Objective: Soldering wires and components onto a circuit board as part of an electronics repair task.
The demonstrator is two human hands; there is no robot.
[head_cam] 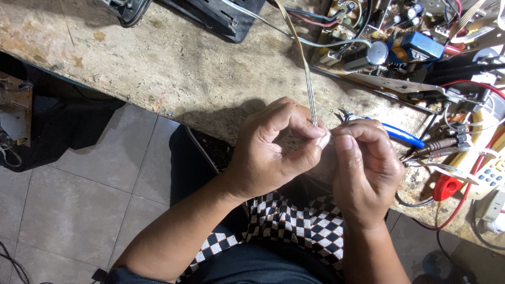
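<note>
A thin flat ribbon cable (307, 73) runs from the top of the worn wooden bench (173, 68) down to my hands. My left hand (273, 150) pinches its lower end between thumb and forefinger. My right hand (365, 168) meets it there, fingertips closed on the same cable end. Both hands hover over the bench's front edge, above my lap with its black-and-white checked cloth (294, 226). The cable's tip is hidden between my fingers.
An open circuit board (389, 37) with capacitors and wires lies at the top right. Blue-handled pliers (400, 134) rest just behind my right hand. Red and black leads (463, 158) and a grey remote control (489, 176) crowd the right edge. Black casings (210, 16) sit top centre; tiled floor (79, 200) left.
</note>
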